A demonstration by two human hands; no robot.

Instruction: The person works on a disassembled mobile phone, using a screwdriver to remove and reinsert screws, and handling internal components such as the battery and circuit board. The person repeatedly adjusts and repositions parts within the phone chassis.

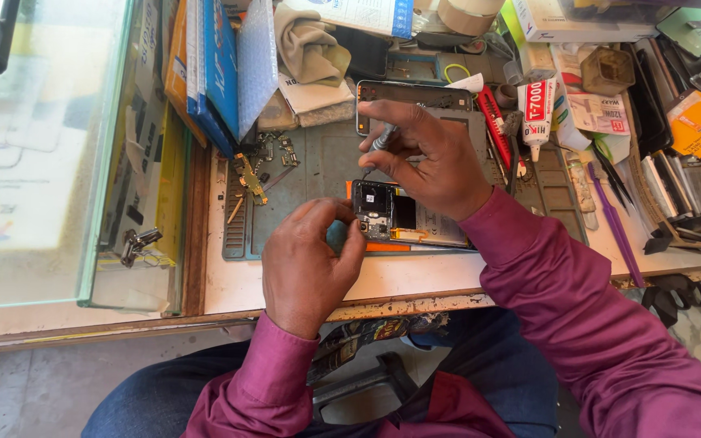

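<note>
on the grey mat [326, 154], left hand [306, 264] pinches the open phone [403, 217] at its corner; right hand [432, 154] grips a screwdriver [381, 139], tip down. best kept upright; phone steadied flat.

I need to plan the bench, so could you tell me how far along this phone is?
Done: the opened phone shows its circuit board, with a back cover lying apart. In hand: the left hand steadies its corner while the right hand works a screwdriver there. Left: it remains open.

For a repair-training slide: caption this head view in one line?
Left hand steadies an opened phone on a repair mat while the right hand works a screwdriver.
</note>
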